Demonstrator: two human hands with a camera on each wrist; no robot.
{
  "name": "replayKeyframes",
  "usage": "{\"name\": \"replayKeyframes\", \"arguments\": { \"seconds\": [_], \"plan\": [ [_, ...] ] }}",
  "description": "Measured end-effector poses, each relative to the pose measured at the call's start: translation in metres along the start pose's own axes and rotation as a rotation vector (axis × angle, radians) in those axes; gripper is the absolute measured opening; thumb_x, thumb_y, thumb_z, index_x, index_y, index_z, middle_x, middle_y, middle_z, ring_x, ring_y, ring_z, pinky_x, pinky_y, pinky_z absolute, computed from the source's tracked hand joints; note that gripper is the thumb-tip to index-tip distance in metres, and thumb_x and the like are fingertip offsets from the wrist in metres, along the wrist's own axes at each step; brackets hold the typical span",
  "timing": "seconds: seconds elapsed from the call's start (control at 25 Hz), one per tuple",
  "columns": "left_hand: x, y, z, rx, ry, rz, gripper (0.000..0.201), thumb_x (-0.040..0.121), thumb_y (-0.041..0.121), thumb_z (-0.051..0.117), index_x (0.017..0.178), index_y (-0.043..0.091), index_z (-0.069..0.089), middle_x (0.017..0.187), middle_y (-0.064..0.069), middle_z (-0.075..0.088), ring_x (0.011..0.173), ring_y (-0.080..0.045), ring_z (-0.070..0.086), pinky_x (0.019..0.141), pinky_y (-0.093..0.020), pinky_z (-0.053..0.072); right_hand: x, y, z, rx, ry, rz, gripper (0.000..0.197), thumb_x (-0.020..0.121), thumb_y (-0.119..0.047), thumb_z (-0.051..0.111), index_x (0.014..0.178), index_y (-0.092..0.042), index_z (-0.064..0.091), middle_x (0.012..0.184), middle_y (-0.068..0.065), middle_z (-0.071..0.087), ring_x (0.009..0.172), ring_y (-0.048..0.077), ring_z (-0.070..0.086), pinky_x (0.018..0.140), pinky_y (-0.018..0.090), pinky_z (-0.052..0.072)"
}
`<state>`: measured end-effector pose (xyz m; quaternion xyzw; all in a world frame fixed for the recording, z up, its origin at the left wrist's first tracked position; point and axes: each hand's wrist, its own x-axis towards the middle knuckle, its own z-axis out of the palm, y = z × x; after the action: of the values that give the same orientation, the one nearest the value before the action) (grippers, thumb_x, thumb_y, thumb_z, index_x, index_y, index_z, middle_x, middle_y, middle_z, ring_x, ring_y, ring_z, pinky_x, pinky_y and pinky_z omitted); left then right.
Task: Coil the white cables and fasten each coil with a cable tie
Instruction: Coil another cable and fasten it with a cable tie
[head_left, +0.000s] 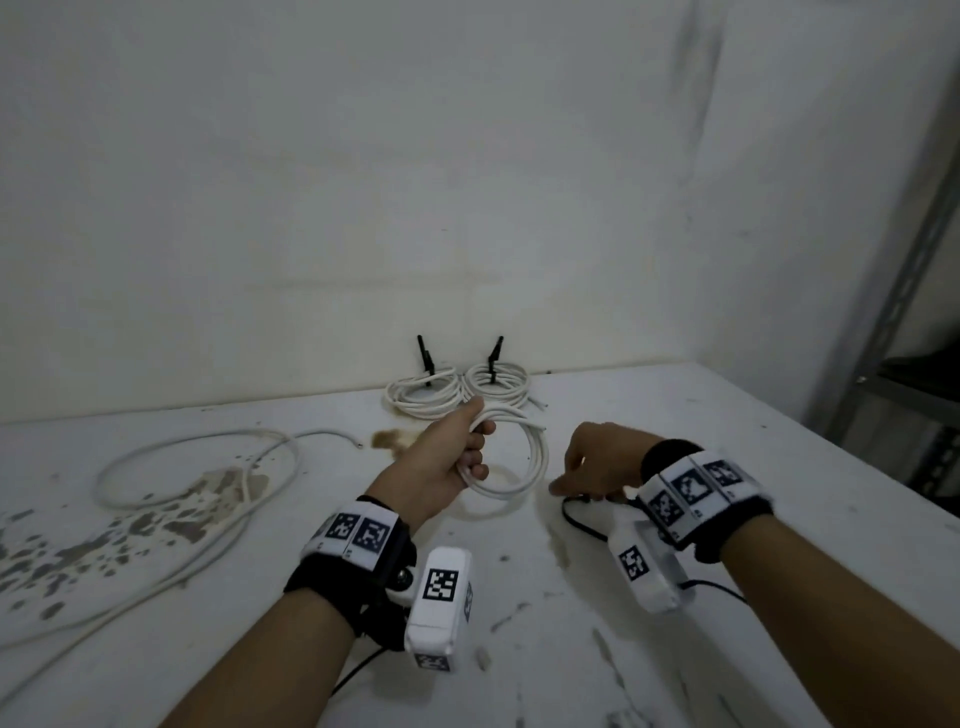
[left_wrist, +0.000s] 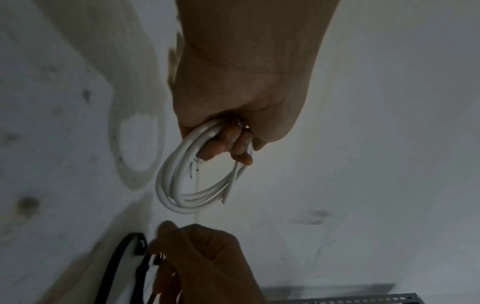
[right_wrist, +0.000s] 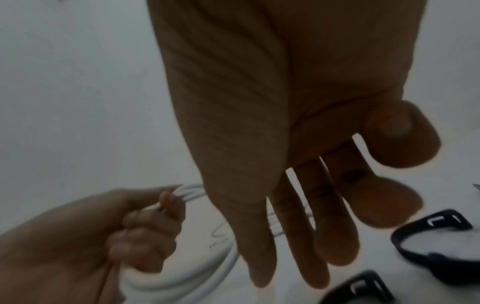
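My left hand (head_left: 470, 452) grips a coil of white cable (head_left: 524, 457) just above the white table (head_left: 675, 415); the wrist view shows its fingers (left_wrist: 233, 144) curled round the coil's loops (left_wrist: 176, 185). To the right, my right hand (head_left: 571, 480) reaches down with straight, spread fingers (right_wrist: 327, 236) and holds nothing. It hovers over black cable ties (head_left: 576, 514) lying on the table, seen as (right_wrist: 431, 236) in the right wrist view. Two tied coils (head_left: 423, 397) (head_left: 496, 384) lie at the back wall.
A long loose white cable (head_left: 208, 467) sprawls over the stained left part of the table. A grey metal shelf post (head_left: 909, 312) stands at the far right, beyond the table's right edge. The wall rises close behind the tied coils.
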<state>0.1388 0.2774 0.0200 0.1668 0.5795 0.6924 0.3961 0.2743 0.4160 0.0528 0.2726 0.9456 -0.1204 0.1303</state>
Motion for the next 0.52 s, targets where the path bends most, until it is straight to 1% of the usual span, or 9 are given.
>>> {"name": "replayKeyframes", "arguments": {
  "seconds": [0.08, 0.12, 0.16, 0.2, 0.28, 0.36, 0.4, 0.48, 0.52],
  "plan": [
    [0.005, -0.005, 0.011, 0.004, 0.001, -0.023, 0.042, 0.102, 0.041, 0.049, 0.075, 0.010, 0.054, 0.047, 0.007, 0.026, 0.037, -0.007, 0.022, 0.038, -0.021, 0.028, 0.002, -0.002, 0.014, -0.075, -0.025, 0.015, 0.038, 0.089, -0.045, 0.070, 0.075, -0.010, 0.061, 0.066, -0.001, 0.059, 0.051, 0.010, 0.052, 0.058, 0.023, 0.050],
    [0.006, -0.006, 0.013, 0.005, 0.003, -0.033, 0.042, 0.102, 0.041, 0.049, 0.075, 0.010, 0.054, 0.047, 0.007, 0.026, 0.037, -0.007, 0.022, 0.038, -0.021, 0.028, 0.005, -0.003, 0.019, -0.090, -0.010, 0.022, 0.036, 0.087, -0.041, 0.072, 0.072, -0.012, 0.057, 0.067, 0.000, 0.057, 0.053, 0.012, 0.052, 0.065, 0.027, 0.052],
    [0.008, -0.008, 0.015, 0.003, 0.005, -0.041, 0.042, 0.102, 0.041, 0.049, 0.075, 0.010, 0.054, 0.048, 0.007, 0.026, 0.037, -0.007, 0.022, 0.038, -0.021, 0.028, 0.007, -0.003, 0.023, -0.089, 0.007, 0.026, 0.034, 0.087, -0.036, 0.073, 0.069, -0.014, 0.054, 0.067, 0.000, 0.057, 0.055, 0.014, 0.052, 0.068, 0.030, 0.053],
    [0.008, -0.008, 0.015, -0.003, 0.008, -0.045, 0.042, 0.102, 0.041, 0.049, 0.074, 0.010, 0.054, 0.048, 0.007, 0.026, 0.037, -0.007, 0.022, 0.038, -0.021, 0.028, 0.009, -0.002, 0.023, -0.074, 0.018, 0.030, 0.030, 0.086, -0.029, 0.073, 0.067, -0.014, 0.054, 0.067, 0.001, 0.057, 0.054, 0.014, 0.053, 0.069, 0.030, 0.054],
    [0.010, -0.007, 0.012, -0.009, 0.022, -0.042, 0.043, 0.102, 0.042, 0.048, 0.073, 0.011, 0.053, 0.047, 0.007, 0.026, 0.037, -0.007, 0.022, 0.038, -0.020, 0.028, 0.011, 0.000, 0.018, 0.003, 0.080, 0.046, 0.024, 0.086, -0.023, 0.071, 0.068, -0.015, 0.057, 0.068, 0.002, 0.060, 0.055, 0.016, 0.056, 0.065, 0.029, 0.054],
    [0.013, -0.005, 0.005, -0.016, 0.040, -0.030, 0.043, 0.102, 0.041, 0.047, 0.072, 0.012, 0.053, 0.047, 0.008, 0.026, 0.037, -0.007, 0.021, 0.039, -0.020, 0.027, 0.011, 0.002, 0.009, 0.126, 0.197, 0.058, 0.018, 0.086, -0.024, 0.070, 0.074, -0.014, 0.062, 0.070, 0.003, 0.066, 0.055, 0.017, 0.061, 0.057, 0.025, 0.051],
    [0.014, -0.003, 0.002, -0.026, 0.049, -0.026, 0.042, 0.102, 0.041, 0.047, 0.072, 0.012, 0.053, 0.046, 0.008, 0.026, 0.037, -0.007, 0.021, 0.039, -0.020, 0.027, 0.010, 0.001, 0.003, 0.202, 0.243, 0.057, 0.016, 0.087, -0.023, 0.069, 0.077, -0.011, 0.066, 0.071, 0.004, 0.070, 0.053, 0.018, 0.063, 0.052, 0.022, 0.049],
    [0.014, -0.002, -0.002, -0.038, 0.061, -0.020, 0.040, 0.102, 0.039, 0.047, 0.072, 0.013, 0.053, 0.046, 0.008, 0.027, 0.037, -0.007, 0.021, 0.038, -0.020, 0.028, 0.008, -0.005, -0.004, 0.333, 0.292, 0.045, 0.019, 0.089, -0.022, 0.066, 0.083, -0.005, 0.071, 0.071, 0.006, 0.074, 0.049, 0.016, 0.065, 0.043, 0.017, 0.043],
    [0.014, -0.001, -0.004, -0.033, 0.067, -0.016, 0.040, 0.102, 0.038, 0.047, 0.072, 0.013, 0.053, 0.045, 0.008, 0.027, 0.037, -0.007, 0.021, 0.038, -0.020, 0.028, 0.007, -0.010, -0.006, 0.381, 0.309, 0.031, 0.020, 0.090, -0.023, 0.066, 0.084, -0.005, 0.071, 0.070, 0.005, 0.073, 0.047, 0.015, 0.064, 0.040, 0.016, 0.040]
  ]
}}
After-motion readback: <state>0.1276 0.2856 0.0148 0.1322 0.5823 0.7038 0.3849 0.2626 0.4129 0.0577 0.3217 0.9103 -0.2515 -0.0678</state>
